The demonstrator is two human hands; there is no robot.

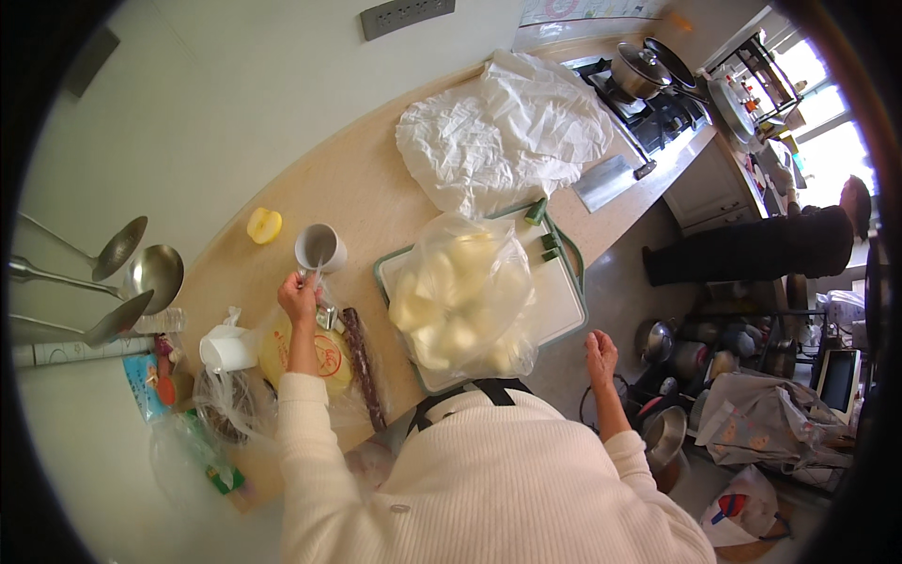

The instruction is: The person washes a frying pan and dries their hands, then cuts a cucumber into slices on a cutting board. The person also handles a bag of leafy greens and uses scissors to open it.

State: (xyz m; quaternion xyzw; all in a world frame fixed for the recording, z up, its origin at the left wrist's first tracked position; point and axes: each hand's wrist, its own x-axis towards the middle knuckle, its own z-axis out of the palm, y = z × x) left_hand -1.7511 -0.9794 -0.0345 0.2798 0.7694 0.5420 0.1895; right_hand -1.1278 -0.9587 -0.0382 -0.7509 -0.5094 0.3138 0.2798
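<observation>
My left hand (299, 296) is closed on what looks like the top edge of a clear plastic bag, beside a white mug (328, 241). Below that hand lie a yellowish package with red print (332, 356) and a long dark sausage-like stick (363, 366). My right hand (601, 352) hangs beyond the counter's front edge, holding nothing. In front of me a clear plastic bag of pale yellow pieces (461, 296) rests on a green-rimmed cutting board (557, 310). Green vegetable pieces (535, 211) lie along the board's far right part. A cut yellow fruit or vegetable (265, 225) stands near the wall.
A crumpled white cloth or sheet (500, 134) and a cleaver (606, 185) lie towards the gas stove (648, 106), which bears a lidded pot (636, 74). Ladles (153, 278) hang at the left. Another person (761, 243) stands at the right, near racks of cookware.
</observation>
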